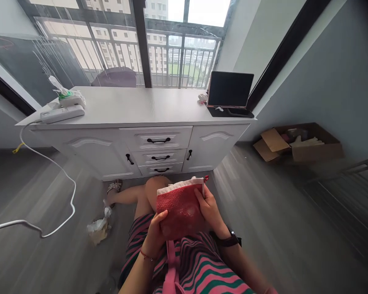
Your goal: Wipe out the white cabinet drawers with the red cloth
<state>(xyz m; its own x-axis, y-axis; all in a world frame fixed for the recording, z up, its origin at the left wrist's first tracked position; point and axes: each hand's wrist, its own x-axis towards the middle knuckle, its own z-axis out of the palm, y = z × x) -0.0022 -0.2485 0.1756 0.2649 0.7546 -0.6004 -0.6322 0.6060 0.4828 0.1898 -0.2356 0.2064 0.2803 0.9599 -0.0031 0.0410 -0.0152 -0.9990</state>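
Observation:
A red textured pouch [181,208] with a pale strip along its top edge is held up over my lap. My left hand [155,232] grips its lower left side, thumb on the front. On the right edge, near the top corner, my right hand [209,206] holds it with the thumb across the front. A small red tab sticks out at that upper right corner. The fingers behind the pouch are hidden, and I cannot tell what is inside it.
Ahead stands a white cabinet [159,108] bearing a tablet [231,90], a power strip [63,114] and a tissue pack [72,98]. A white cable [72,192] runs over the floor at left. An open cardboard box [317,152] sits at right; a crumpled plastic bag [99,228] lies near my foot.

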